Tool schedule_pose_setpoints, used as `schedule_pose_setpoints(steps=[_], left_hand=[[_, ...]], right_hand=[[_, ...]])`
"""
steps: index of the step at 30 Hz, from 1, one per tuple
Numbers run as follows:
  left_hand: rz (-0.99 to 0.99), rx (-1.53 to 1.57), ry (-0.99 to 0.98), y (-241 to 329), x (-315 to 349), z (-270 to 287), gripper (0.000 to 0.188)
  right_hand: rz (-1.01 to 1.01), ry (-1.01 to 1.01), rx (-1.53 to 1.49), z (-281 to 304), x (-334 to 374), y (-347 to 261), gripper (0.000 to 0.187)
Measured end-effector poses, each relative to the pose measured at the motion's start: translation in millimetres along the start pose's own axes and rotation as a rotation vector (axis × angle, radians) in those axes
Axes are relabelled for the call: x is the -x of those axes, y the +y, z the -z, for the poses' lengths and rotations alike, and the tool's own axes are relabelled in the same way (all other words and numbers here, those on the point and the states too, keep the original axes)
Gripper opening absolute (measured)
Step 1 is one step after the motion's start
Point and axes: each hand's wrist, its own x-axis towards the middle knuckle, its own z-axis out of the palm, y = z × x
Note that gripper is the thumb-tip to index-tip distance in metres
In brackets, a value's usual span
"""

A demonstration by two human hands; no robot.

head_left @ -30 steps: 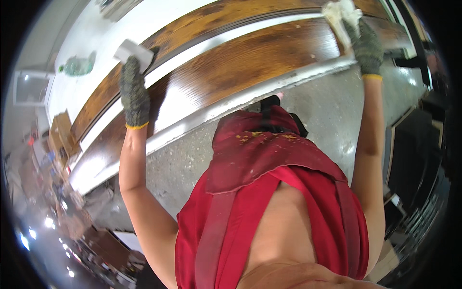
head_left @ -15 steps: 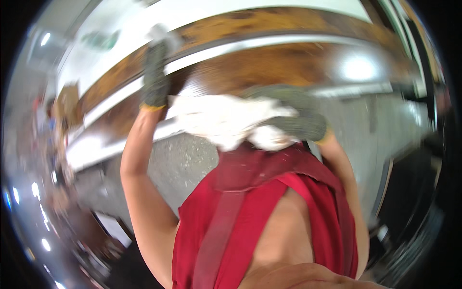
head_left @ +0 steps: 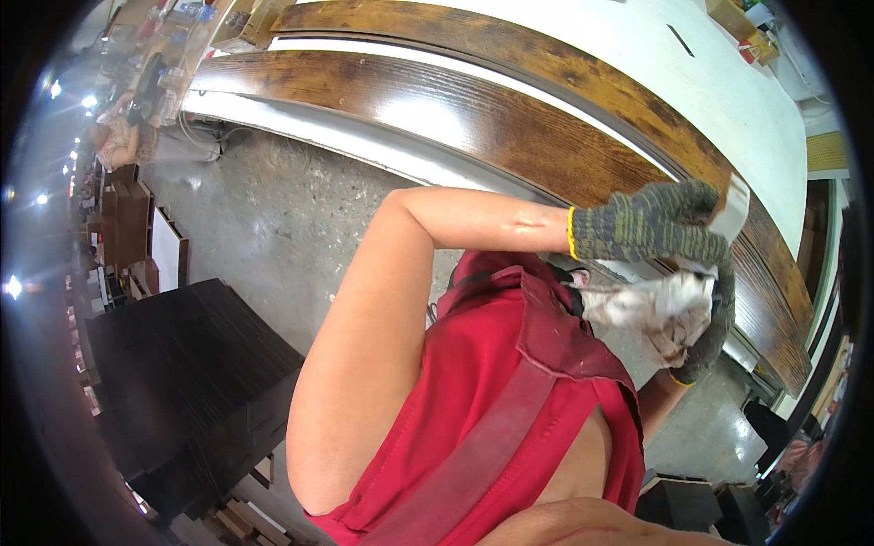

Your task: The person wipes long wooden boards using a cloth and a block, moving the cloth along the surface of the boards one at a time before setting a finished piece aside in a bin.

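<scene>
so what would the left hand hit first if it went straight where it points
Past the pale flat tool it holds, the left hand would likely meet the right end of the far wooden board first. It may be above the board and pass over it; depth is unclear.

The left hand point(head_left: 646, 221) has gone with its pale block point(head_left: 730, 211) from the left part of the near brown board point(head_left: 510, 136) to its right part. The right hand point(head_left: 716, 332) has left that board, taking its white cloth point(head_left: 654, 305) out in front of the board's right part, close to the left hand.
</scene>
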Motion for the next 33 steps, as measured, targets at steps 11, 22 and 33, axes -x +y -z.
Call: schedule_pose_setpoints(steps=[11,22,33], left_hand=[[0.103,-0.367,0.015,-17.6,5.0,-20.7,0.075],[0.288,-0.692,-0.016,6.5,4.2,16.6,0.081],[0.327,-0.859,-0.095,21.3,-17.2,15.6,0.074]], right_hand=[[0.349,0.182,0.163,-7.5,21.6,36.9,0.064],[0.336,0.075,0.099,-58.1,4.3,-6.2,0.080],[0.397,0.112,0.004,-54.9,3.8,4.7,0.076]])
